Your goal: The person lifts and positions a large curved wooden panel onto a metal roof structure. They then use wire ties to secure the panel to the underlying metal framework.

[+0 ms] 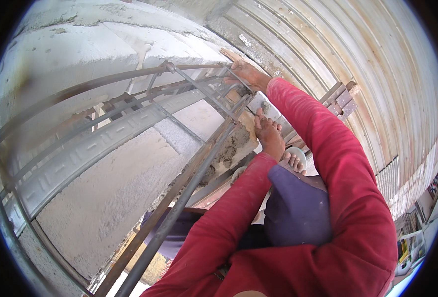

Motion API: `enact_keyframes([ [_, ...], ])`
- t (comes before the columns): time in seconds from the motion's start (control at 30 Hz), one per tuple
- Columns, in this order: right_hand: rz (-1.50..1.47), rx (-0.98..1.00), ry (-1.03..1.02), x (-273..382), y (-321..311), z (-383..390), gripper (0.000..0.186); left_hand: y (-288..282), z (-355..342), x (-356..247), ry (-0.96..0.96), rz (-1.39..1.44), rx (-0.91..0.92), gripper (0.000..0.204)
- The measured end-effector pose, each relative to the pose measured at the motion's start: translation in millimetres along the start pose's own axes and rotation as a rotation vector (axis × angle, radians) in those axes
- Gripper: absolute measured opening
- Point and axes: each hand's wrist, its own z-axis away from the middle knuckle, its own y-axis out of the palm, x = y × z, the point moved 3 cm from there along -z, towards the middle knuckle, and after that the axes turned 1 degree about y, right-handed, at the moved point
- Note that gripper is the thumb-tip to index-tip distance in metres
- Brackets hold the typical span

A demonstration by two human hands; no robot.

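Note:
A cage of steel reinforcing bars (178, 206) with thin cross ties runs from the lower left to the upper middle, over a block wall. At its far end my right hand (248, 74) reaches across the bars, its fingers stretched out toward the white wall face (95, 44). Closer to me, my left hand (269, 133) is closed beside the cage's end corner, with its fingers curled. A thin dark strand seems to run from these fingers to the bars; what they hold is too small to make out. Rough mortar (232, 143) clings to the block edge below.
Pale blocks (120, 183) lie under the cage. Ribbed metal sheeting (377, 94) rises on the right, with a wooden piece (341, 100) against it. My sandalled foot (295, 161) and bent knee (298, 208) are close below my hands. Clutter (409, 247) stands at the lower right.

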Motion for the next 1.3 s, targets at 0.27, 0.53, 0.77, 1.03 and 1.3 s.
enact_keyframes([
  [0.27,0.942,0.021,-0.292,19,-22,-3,0.042,3,-2,-6,0.066,-0.070,-0.135,0.030],
  [0.53,1.824,0.286,-0.494,29,-28,4,0.027,4,0,-6,0.039,-0.105,-0.144,0.032],
  [0.77,0.359,0.036,0.181,27,-40,11,0.033,21,21,-11,0.010,-0.292,-0.212,0.033],
  [1.03,1.799,0.332,-0.782,14,-40,20,0.021,4,11,-8,0.022,-0.236,-0.141,0.041],
  [1.3,1.357,0.198,-0.420,-28,-13,-35,0.019,6,4,-14,0.119,-0.226,-0.087,0.046],
])
